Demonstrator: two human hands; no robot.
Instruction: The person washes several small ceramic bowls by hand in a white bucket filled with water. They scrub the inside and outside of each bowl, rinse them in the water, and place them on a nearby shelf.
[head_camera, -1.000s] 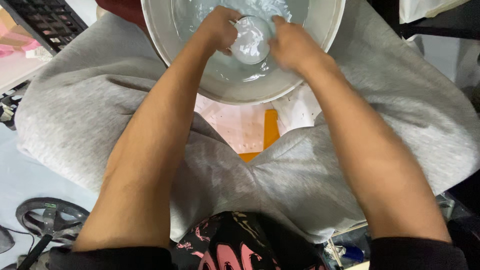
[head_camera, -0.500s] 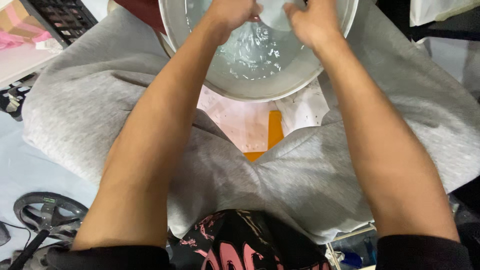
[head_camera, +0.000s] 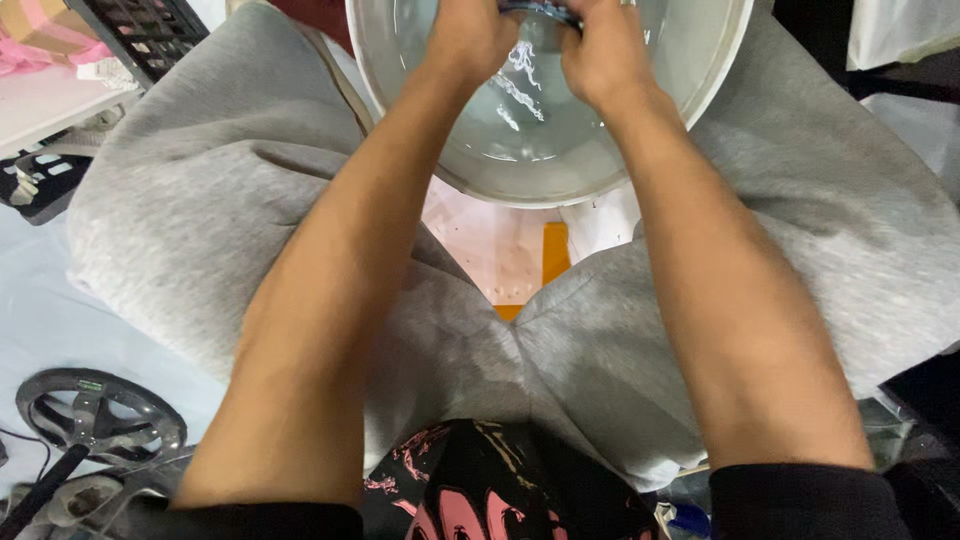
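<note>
A large white basin (head_camera: 700, 90) sits between the person's knees, its rim cut off by the top edge of the view. It holds clear water (head_camera: 520, 120) — shallow enough that the pale bottom shows through, with bright streaks of light on the surface.

Both hands are over the basin at its far side. The left hand (head_camera: 470, 35) and the right hand (head_camera: 600, 50) are curled inward, fingers bent, and they close from either side on a small dark-rimmed object (head_camera: 540, 12) held between them at the very top of the frame. Only a sliver of that object shows, so what it is cannot be told. It is above the water, near the middle of the basin, and the hands are just beside each other with the object between them.

The forearms run down from the basin over grey trousers (head_camera: 200, 220). Between the knees, below the basin, a white surface with an orange strip (head_camera: 553, 255) shows.

To the left, a dark keyboard (head_camera: 140, 30) lies on a white counter (head_camera: 50, 105) — next to some pink material (head_camera: 40, 35). At the lower left a black round metal part (head_camera: 95, 415) lies on the pale floor (head_camera: 60, 330). Black sleeves frame the bottom edge.
</note>
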